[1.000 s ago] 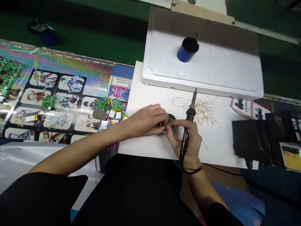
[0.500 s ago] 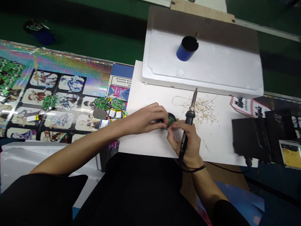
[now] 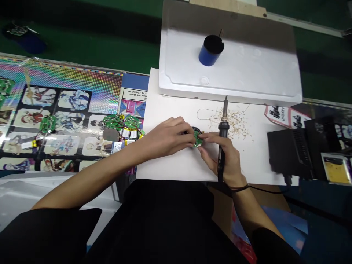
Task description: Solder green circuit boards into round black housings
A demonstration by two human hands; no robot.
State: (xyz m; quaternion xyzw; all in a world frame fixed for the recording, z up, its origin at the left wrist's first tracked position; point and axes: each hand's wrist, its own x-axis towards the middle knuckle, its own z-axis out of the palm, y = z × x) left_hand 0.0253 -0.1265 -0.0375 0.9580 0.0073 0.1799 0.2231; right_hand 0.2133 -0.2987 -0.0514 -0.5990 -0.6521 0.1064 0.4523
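Note:
A small green circuit board [image 3: 197,139] sits against a dark round part, mostly hidden by fingers, over the white sheet [image 3: 170,167]. My left hand [image 3: 172,137] is closed around the left side of this board, its fingertips curled over the edge. Between the fingers of my right hand [image 3: 229,157] lies a black soldering iron [image 3: 223,128], its tip pointing away from me toward the foam box. The right index finger and thumb also touch the board's right edge. A thin loop of wire [image 3: 203,109] lies beyond the hands, beside scattered tan bits [image 3: 235,123].
A white foam box [image 3: 247,79] bears a blue cylinder [image 3: 209,55] with a black top. Green boards with wires and small batteries [image 3: 129,123] lie on the left over printed sheets. At right stand a black box [image 3: 287,152] with a cord and a tray with yellow sponge [image 3: 337,170].
The soldering iron has swung more upright in my right hand. More of the green board's face shows between my fingertips. The whole view has shifted slightly.

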